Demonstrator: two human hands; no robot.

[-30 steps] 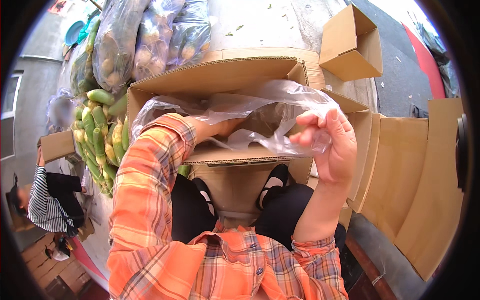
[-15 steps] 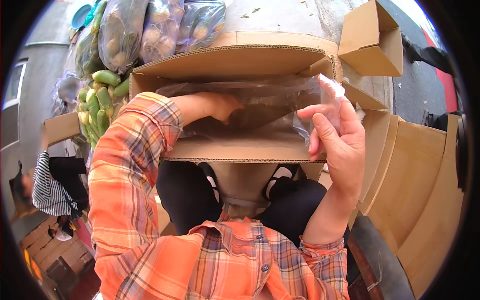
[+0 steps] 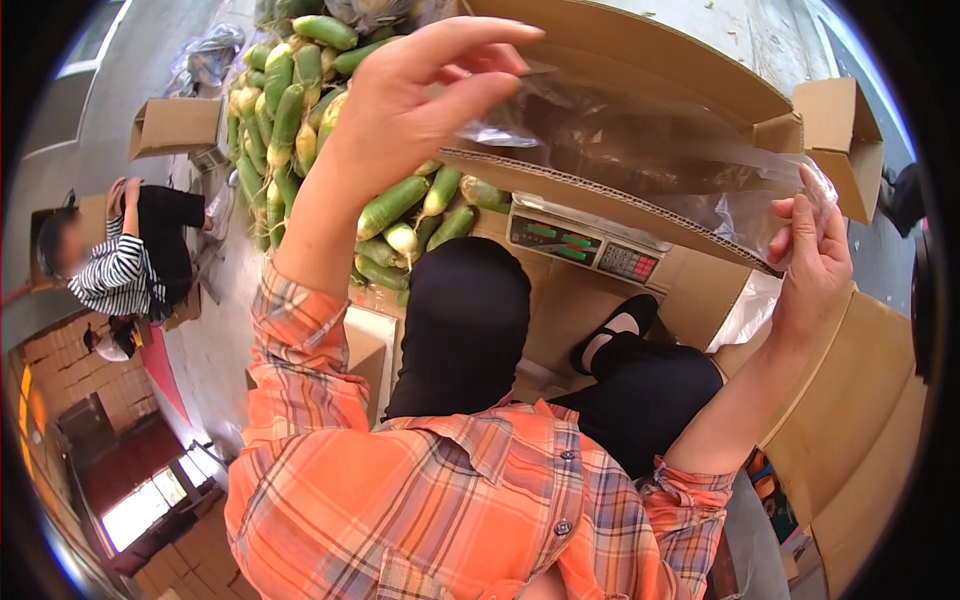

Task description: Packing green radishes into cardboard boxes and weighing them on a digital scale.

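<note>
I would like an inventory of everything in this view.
Large box: 1, brown, upper centre.
Liner: 1, clear, inside it.
Long vegetables: many, green and pale, upper left.
Scale: 1, light and dark, by the box.
Smaller cartons: at least 2, brown, upper left and right.
Cardboard sheets: several, brown, right.
Plastic bags: some, translucent, upper left.
Co-worker: 1 clear, black and white stripes, left.
Shirt: 1, orange plaid, lower centre.
Trousers: 1 pair, black, centre.
Shoe: 1, black, right of centre.
Left grip: 1, bare, open, at box's left end.
Right grip: 1, bare, holding liner's right end.
</note>
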